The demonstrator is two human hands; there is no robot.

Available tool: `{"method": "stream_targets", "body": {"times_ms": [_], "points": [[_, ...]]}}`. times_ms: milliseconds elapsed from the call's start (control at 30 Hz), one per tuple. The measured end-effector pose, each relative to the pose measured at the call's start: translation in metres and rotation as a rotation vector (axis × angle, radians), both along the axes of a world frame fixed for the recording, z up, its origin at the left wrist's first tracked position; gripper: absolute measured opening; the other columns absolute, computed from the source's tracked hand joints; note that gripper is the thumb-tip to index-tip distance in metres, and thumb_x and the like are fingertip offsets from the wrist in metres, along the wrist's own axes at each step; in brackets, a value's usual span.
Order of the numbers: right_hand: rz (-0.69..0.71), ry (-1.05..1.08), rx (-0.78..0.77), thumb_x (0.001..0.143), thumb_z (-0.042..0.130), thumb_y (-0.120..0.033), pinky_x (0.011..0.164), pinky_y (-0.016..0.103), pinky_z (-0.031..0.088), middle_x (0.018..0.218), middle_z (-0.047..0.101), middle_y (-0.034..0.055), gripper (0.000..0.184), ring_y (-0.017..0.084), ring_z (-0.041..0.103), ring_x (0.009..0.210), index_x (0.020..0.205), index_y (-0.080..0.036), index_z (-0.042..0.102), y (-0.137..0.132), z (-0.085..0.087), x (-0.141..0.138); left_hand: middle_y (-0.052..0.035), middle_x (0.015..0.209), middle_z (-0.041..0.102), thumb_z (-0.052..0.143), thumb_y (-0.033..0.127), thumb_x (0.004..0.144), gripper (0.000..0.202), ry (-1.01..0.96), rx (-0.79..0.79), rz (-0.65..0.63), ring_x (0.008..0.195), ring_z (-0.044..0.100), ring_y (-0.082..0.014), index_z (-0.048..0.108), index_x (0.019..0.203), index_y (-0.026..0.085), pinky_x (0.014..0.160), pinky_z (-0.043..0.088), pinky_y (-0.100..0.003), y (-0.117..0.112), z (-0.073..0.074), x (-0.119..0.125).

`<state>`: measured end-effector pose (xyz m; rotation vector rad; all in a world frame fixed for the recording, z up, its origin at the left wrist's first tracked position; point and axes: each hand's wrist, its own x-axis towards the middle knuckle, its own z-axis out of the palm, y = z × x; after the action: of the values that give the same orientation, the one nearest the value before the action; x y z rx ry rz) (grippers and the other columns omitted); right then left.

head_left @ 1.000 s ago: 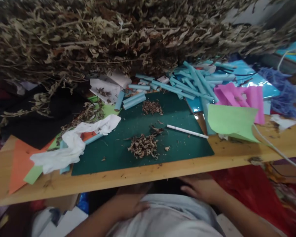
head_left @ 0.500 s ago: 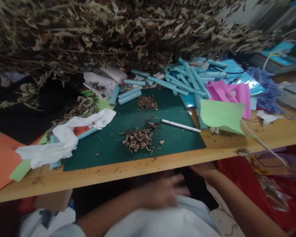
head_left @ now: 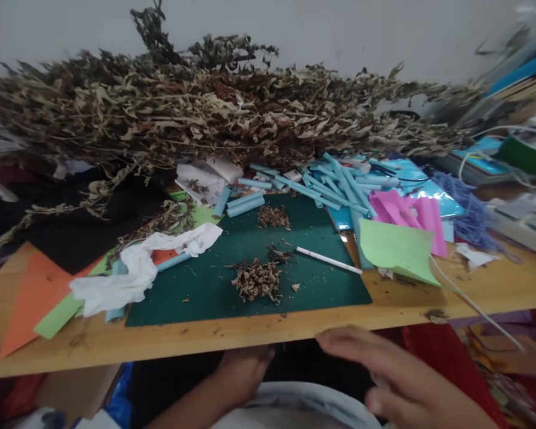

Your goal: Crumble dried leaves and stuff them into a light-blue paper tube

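My right hand (head_left: pixel 375 363) is at the table's front edge, its fingers stretched out and its thumb apart, with nothing in it. Below the same edge, my left hand (head_left: pixel 245 369) is low over my lap; its fingers are blurred and partly hidden. Closest in front of both hands is a green cutting mat (head_left: pixel 174 307). It bears a pile of crumbled dry leaves (head_left: pixel 258 280), a smaller, finer pile (head_left: pixel 273 217) behind it, and a thin white stick (head_left: pixel 329 260) lying aslant on the right.
Dried leafy stalks (head_left: pixel 232 113) are heaped along the back. Light-blue paper tubes (head_left: pixel 335 185) lie in front of them. Crumpled white tissue (head_left: pixel 138 274) and orange paper (head_left: pixel 36 298) are on the left, a green paper sheet (head_left: pixel 397 247) and pink paper (head_left: pixel 411 214) on the right.
The view has tilted up, so the table sits lower in it. My right hand has risen to the table edge with fingers outstretched. My left hand has drawn back leftward.
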<state>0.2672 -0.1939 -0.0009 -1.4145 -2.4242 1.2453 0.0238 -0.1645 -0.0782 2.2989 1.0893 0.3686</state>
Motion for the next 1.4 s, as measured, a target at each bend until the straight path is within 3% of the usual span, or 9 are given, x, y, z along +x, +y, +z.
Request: {"method": "stream_targets", "body": {"times_ms": [100,200,300,400,633,833,1000,1233,1400], "points": [[-0.027,0.083,0.340,0.081,0.037,-0.041,0.087,0.034,0.038,0.119,0.047,0.0079,0.045,0.021,0.043,0.107,0.123,-0.025,0.038,0.055,0.026,-0.009,-0.0003,0.075,0.062,0.025,0.031,0.087,0.034,-0.100,0.030,-0.122,0.067,0.057,-0.0085,0.056,0.081,0.018,0.061,0.044,-0.020,-0.017,0.012,-0.010],[-0.173,-0.285,0.612,0.078,0.045,-0.036,0.080,0.042,0.038,0.109,0.050,0.0110,0.040,0.027,0.045,0.097,0.115,-0.020,0.047,0.111,0.027,-0.035,0.0029,0.068,0.063,0.023,0.040,0.086,0.038,-0.232,0.267,-0.292,0.064,0.056,-0.0078,0.055,0.078,0.021,0.066,0.043,-0.022,-0.014,0.040,-0.002],[-0.116,-0.491,0.713,0.073,0.052,-0.033,0.070,0.040,0.038,0.102,0.052,0.0086,0.026,0.028,0.045,0.091,0.097,-0.022,0.057,0.144,0.019,-0.060,-0.0023,0.100,0.060,0.038,0.039,0.081,0.027,-0.023,0.660,-0.184,0.097,0.050,-0.0231,0.054,0.094,0.022,0.085,0.033,-0.044,0.015,0.066,0.017],[-0.004,-0.524,0.707,0.075,0.049,-0.024,0.066,0.034,0.035,0.094,0.054,0.0055,0.013,0.024,0.047,0.086,0.084,-0.023,0.058,0.150,0.011,-0.070,-0.0063,0.121,0.046,0.037,0.027,0.082,0.022,0.236,0.768,-0.124,0.111,0.038,-0.0298,0.053,0.095,0.021,0.089,0.021,-0.056,0.046,0.073,0.028],[-0.035,-0.440,0.625,0.077,0.045,-0.023,0.063,0.029,0.032,0.081,0.058,0.0025,0.012,0.019,0.050,0.079,0.080,-0.021,0.056,0.148,0.012,-0.065,-0.0063,0.103,0.053,0.034,0.030,0.083,0.021,0.344,0.688,-0.292,0.108,0.039,-0.0274,0.053,0.091,0.024,0.090,0.018,-0.059,0.073,0.057,0.013],[-0.030,-0.118,0.476,0.075,0.048,-0.024,0.064,0.025,0.036,0.084,0.060,0.0011,0.011,0.015,0.052,0.077,0.082,-0.020,0.056,0.184,0.032,-0.079,-0.0039,0.096,0.056,0.041,0.028,0.080,0.016,0.435,0.632,-0.135,0.102,0.043,-0.0250,0.054,0.088,0.023,0.092,0.012,-0.060,0.092,0.062,-0.017],[-0.052,0.146,0.390,0.071,0.053,-0.021,0.062,0.023,0.037,0.079,0.060,0.0000,0.011,0.012,0.052,0.071,0.082,-0.019,0.056,0.196,0.017,-0.087,-0.0059,0.102,0.056,0.051,0.027,0.074,0.014,0.511,0.529,-0.016,0.108,0.040,-0.0264,0.055,0.086,0.020,0.094,0.008,-0.058,0.093,0.084,-0.034],[-0.214,0.325,0.391,0.067,0.057,-0.018,0.052,0.020,0.035,0.065,0.053,-0.0026,0.008,0.009,0.046,0.058,0.075,-0.018,0.053,0.190,0.007,-0.084,-0.0059,0.095,0.058,0.044,0.044,0.075,0.030,0.260,0.455,0.283,0.094,0.049,-0.0254,0.054,0.092,0.020,0.086,0.026,-0.052,0.127,0.117,-0.014],[-0.192,0.420,0.429,0.069,0.054,-0.016,0.056,0.020,0.037,0.072,0.055,-0.0009,0.008,0.009,0.047,0.062,0.077,-0.018,0.055,0.182,0.018,-0.083,-0.0030,0.086,0.061,0.049,0.032,0.075,0.023,-0.044,0.202,0.309,0.082,0.054,-0.0188,0.053,0.094,0.020,0.075,0.040,-0.036,0.143,0.108,-0.010]]}}
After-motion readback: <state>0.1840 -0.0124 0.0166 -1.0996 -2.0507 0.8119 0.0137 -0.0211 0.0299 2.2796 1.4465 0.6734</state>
